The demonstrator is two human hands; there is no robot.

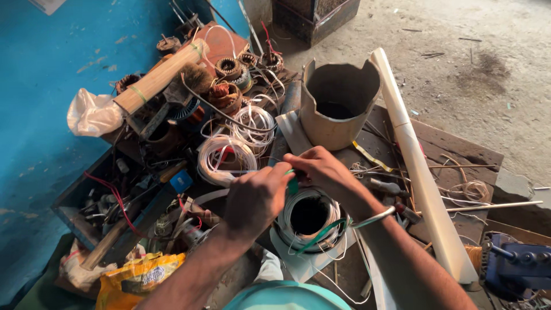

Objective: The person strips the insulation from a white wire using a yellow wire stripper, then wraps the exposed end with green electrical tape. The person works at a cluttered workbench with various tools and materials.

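In the head view we are looking down at both hands meeting over a stator [310,217] that is sitting on a white sheet on the dark table [453,143], just in front of our body. Our left hand [255,198] is closing its fingers on a small green piece [291,182] at the stator's upper rim, and our right hand [321,167] is pinching at the same spot from the other side; what exactly the right fingertips are gripping is hidden by the left hand. A bangle is sitting on the right wrist.

Judging from how things lie, the winding work is looking well along: white wire coils are already filling the ring around the dark bore, and a green strip is running across the lower right of the coils. What seems left is the tying or tucking at the top rim, where both hands are working; how much of the ring is laced we cannot tell, since the hands are covering the upper part.

Around it, loose white wire loops [227,158] are lying just beyond the left hand, with more coils and copper-wound parts behind them. A cut plastic bucket [336,106] is standing beyond the right hand, a long white pipe [422,172] is slanting along the right, and a wooden roll [158,77] is lying at the upper left. A yellow bag [140,275] is sitting at the lower left, beside a tray of odd parts.
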